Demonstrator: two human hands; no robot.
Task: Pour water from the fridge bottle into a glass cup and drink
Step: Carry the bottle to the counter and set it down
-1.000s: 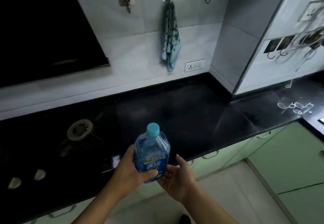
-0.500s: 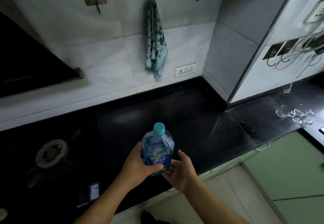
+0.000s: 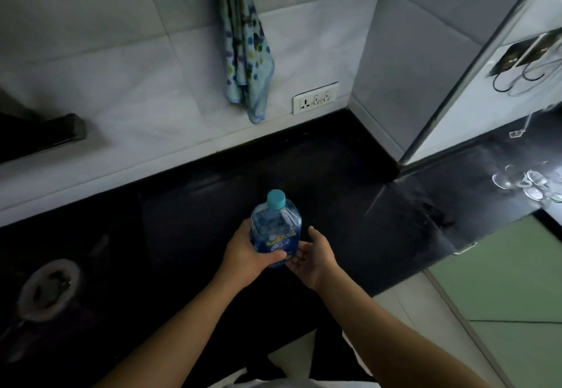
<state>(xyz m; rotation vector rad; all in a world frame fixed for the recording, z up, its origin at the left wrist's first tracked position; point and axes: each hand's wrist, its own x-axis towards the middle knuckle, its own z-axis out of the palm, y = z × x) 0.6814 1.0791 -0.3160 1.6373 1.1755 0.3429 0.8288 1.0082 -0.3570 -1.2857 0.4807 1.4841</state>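
Observation:
A clear plastic water bottle (image 3: 275, 229) with a light blue cap and a blue label stands upright over the black countertop (image 3: 349, 199). My left hand (image 3: 246, 254) is wrapped around its lower body. My right hand (image 3: 314, 255) is open beside the bottle's right side, palm turned toward it, fingers near the label's base. Several clear glass cups (image 3: 529, 182) stand in a cluster at the far right of the countertop, well away from both hands.
A gas burner (image 3: 48, 289) is set in the counter at the left. A dotted blue towel (image 3: 244, 53) hangs on the tiled wall above a socket (image 3: 315, 98). A grey column (image 3: 425, 62) juts out at the right. Green cabinets (image 3: 514, 290) sit below.
The bottle and both hands have moved forward over the countertop, and my view has shifted right and closer to the wall. The left hand's hold is unchanged.

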